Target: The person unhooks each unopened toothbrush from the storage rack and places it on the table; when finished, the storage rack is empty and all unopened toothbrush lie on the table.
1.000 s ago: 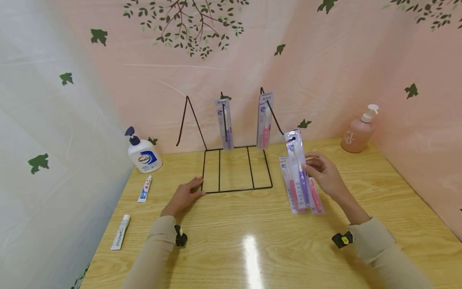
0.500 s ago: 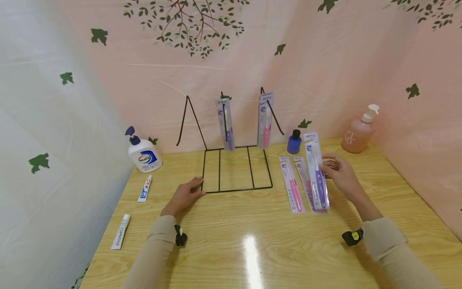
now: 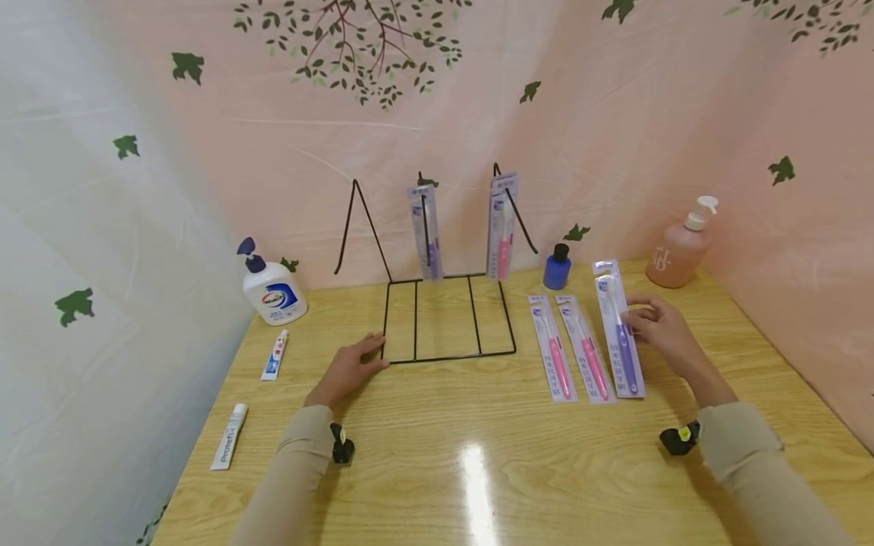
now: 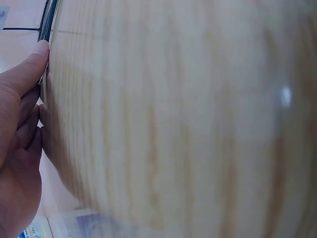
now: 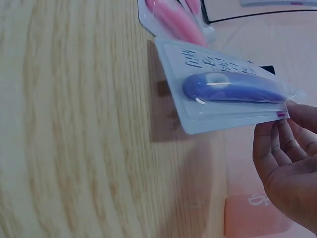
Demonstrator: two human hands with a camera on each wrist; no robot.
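Purple toothbrush pack (image 3: 620, 334), clear blister on white card, lies rightmost of three packs beside two pink ones (image 3: 554, 350) toward the table's (image 3: 478, 455) right edge, pinched by the right hand (image 3: 658, 326), while two more hang on the wire rack (image 3: 444, 303) whose corner the left hand's (image 3: 348, 371) straight fingers touch.

Desk (image 3: 437, 455): pale wood-grain top, smooth, glossy, with a bright glare streak near the front. Wire rack (image 3: 444, 318): thin black metal rod, matt. Purple toothbrush pack (image 3: 617, 330): clear shiny plastic blister on printed card, brush handle glossy plastic. Two pink toothbrush packs (image 3: 572, 349): same clear plastic and card. Pump bottles, white (image 3: 273, 292) and pink (image 3: 679, 254): smooth plastic. Toothpaste tubes (image 3: 228, 438): soft glossy plastic. Sleeves (image 3: 287, 485): beige matt cloth. Backdrop (image 3: 614, 136): thin printed sheet, slightly creased.
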